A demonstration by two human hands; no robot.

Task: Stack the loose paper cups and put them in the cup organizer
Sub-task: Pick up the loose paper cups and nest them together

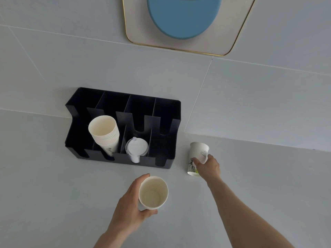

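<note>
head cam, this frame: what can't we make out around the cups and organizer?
- Paper cup in the left hand: its outer wall, hidden by rim and palm; one cup or several nested, unclear.
- Cups at the right hand: fingers cover the join; grip unclear.
- Cup stack in the organizer: base behind the front wall.
- Lids: count unreadable.

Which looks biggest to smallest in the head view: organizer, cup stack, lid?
1. Black organizer, largest.
2. Cup stack in its second slot from the left.
3. Clear lid beside it, smallest; both sit similarly near, so this ranking seems fair.
</note>
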